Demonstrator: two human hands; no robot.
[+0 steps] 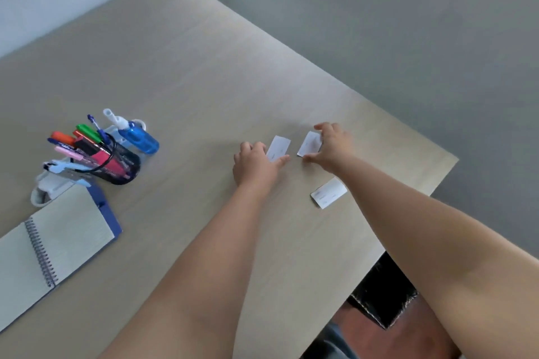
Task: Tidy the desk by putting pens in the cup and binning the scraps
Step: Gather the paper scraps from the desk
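Both hands are out over the desk, each at its own paper scrap. I see my left hand lying flat, its fingertips pressing the near end of the left scrap, fingers spread and not yet closed on anything. My right hand arches over the right scrap, thumb at the near corner and fingers at the far edge, pinching but not lifted as far as I can judge. Those two scraps lie side by side, just apart, long axes running away from me and leaning right. A third scrap sits nearer me than the right scrap, beside my right forearm, long axis crosswise; the right hand is the nearer one for it. Pens already stand in the cup, well left of the left scrap. No bin is clearly in view; a dark shape below the desk edge might be it, I cannot tell. Print on the scraps is unreadable.
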